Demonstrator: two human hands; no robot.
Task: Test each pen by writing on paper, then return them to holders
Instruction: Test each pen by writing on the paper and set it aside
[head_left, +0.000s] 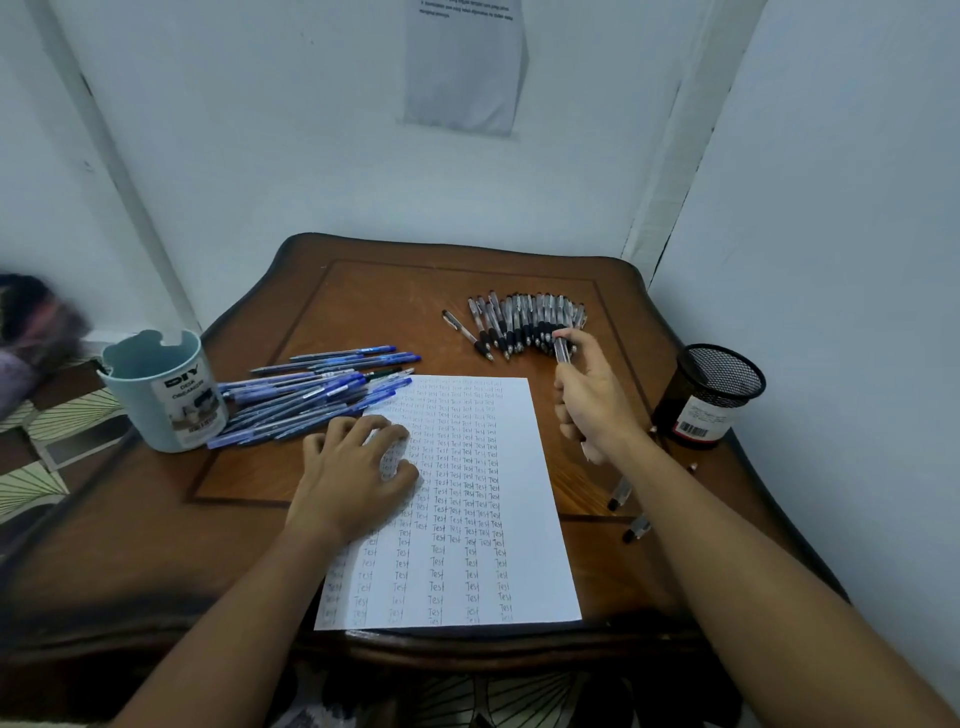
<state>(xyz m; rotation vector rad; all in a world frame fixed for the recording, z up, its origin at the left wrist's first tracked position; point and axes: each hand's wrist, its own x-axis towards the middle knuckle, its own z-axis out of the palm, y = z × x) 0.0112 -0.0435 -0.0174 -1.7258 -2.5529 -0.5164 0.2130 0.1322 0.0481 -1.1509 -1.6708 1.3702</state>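
Left hand (358, 475) flat, fingers spread, pressing paper (467, 519). Right hand (592, 405) fingers curled, gripping clear pen (562, 349) upright.

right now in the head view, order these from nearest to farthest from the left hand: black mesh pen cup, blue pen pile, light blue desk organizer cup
1. Blue pen pile, just beyond the left hand.
2. Light blue desk organizer cup, table's left edge.
3. Black mesh pen cup, far right.

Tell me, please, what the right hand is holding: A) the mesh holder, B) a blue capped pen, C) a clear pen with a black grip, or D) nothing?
C: the right hand grips a clear pen like those in the black-gripped row.
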